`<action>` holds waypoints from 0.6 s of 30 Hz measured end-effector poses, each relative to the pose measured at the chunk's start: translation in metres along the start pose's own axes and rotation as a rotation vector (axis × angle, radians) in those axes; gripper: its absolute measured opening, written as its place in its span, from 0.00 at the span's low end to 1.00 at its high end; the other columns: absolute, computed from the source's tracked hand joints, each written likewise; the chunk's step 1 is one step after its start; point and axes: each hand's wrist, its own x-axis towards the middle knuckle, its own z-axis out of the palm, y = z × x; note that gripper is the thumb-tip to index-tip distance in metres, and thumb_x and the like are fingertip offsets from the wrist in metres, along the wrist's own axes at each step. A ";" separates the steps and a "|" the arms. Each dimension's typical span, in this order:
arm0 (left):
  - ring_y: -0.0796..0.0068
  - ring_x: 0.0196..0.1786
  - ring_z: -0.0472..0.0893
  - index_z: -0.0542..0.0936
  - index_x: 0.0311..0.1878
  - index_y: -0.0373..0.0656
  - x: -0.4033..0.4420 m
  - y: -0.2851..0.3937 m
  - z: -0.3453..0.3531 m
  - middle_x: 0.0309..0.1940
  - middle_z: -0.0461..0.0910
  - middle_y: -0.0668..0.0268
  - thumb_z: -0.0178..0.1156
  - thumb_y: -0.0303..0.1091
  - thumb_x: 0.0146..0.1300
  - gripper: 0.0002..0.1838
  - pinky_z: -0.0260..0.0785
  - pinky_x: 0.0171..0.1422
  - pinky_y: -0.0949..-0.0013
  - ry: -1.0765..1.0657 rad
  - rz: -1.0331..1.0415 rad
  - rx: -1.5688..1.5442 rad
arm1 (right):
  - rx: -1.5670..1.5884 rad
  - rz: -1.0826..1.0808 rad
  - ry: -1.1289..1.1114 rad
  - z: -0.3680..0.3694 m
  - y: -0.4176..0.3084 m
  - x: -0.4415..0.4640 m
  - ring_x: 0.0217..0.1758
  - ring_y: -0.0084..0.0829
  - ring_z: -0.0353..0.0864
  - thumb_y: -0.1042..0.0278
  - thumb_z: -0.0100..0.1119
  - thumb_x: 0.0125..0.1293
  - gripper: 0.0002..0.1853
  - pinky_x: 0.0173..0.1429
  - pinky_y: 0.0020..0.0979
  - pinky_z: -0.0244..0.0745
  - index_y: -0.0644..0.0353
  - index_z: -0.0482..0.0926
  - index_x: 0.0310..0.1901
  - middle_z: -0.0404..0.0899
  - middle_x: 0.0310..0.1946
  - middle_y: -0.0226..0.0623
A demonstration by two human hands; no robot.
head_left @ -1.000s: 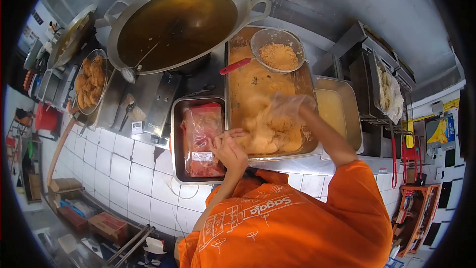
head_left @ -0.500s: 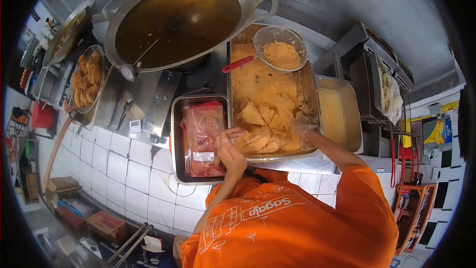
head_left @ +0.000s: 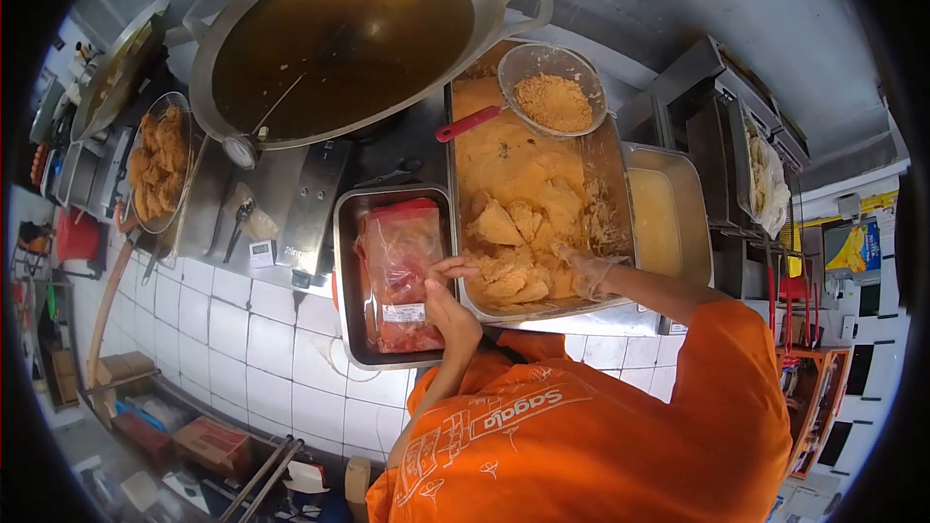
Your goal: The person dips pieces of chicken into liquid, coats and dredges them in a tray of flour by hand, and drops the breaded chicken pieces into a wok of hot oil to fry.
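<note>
My right hand (head_left: pixel 587 274), in what looks like a clear plastic glove dusted with flour, is at the right side of the coated pieces (head_left: pixel 511 276). Its fingers are partly lost among the breading, so their grip is unclear. The pieces lie at the near end of a deep metal tray (head_left: pixel 608 160) filled with orange-tan breading flour (head_left: pixel 513 160). My left hand (head_left: pixel 452 310) hovers over the right rim of a smaller metal pan (head_left: pixel 342 276), fingers loosely bent and apart, holding nothing. In that pan is a clear bag of raw red meat (head_left: pixel 402 261) with a white label.
A large wok of oil (head_left: pixel 339 48) with a probe thermometer (head_left: pixel 240 150) stands at the back. A red-handled sieve (head_left: pixel 557 97) of crumbs rests on the tray. Pale liquid fills a pan (head_left: pixel 654 218) at right; fried pieces (head_left: pixel 158 160) sit in a basket at left.
My right hand has shifted left towards the coated pieces and looks less blurred. My left hand stays near the meat pan. The whole view has shifted slightly.
</note>
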 end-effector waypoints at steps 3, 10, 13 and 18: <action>0.68 0.50 0.79 0.75 0.53 0.37 0.000 -0.002 0.000 0.38 0.85 0.56 0.22 0.60 0.83 0.38 0.64 0.66 0.63 -0.015 -0.006 0.029 | 0.173 -0.064 -0.128 0.015 -0.005 0.004 0.69 0.36 0.77 0.39 0.51 0.76 0.35 0.65 0.37 0.78 0.55 0.67 0.74 0.73 0.68 0.42; 0.68 0.49 0.78 0.76 0.53 0.37 -0.002 0.001 0.000 0.37 0.83 0.57 0.22 0.61 0.82 0.39 0.64 0.64 0.65 -0.016 -0.012 0.093 | 0.610 -0.194 -0.456 0.059 -0.020 0.020 0.72 0.38 0.74 0.33 0.47 0.76 0.38 0.69 0.39 0.77 0.53 0.64 0.76 0.69 0.73 0.41; 0.68 0.49 0.78 0.75 0.53 0.37 -0.005 0.000 -0.002 0.37 0.83 0.57 0.22 0.62 0.82 0.39 0.63 0.64 0.63 -0.013 -0.048 0.087 | 0.737 -0.207 -0.557 0.072 -0.023 0.027 0.74 0.38 0.73 0.31 0.45 0.76 0.40 0.71 0.40 0.76 0.52 0.63 0.77 0.68 0.75 0.40; 0.68 0.50 0.77 0.75 0.53 0.37 -0.008 -0.004 -0.001 0.34 0.81 0.58 0.25 0.65 0.81 0.39 0.61 0.67 0.62 0.007 -0.134 0.015 | 0.975 -0.118 -0.633 0.080 -0.020 0.038 0.74 0.39 0.72 0.44 0.41 0.82 0.33 0.77 0.42 0.70 0.58 0.61 0.78 0.67 0.76 0.42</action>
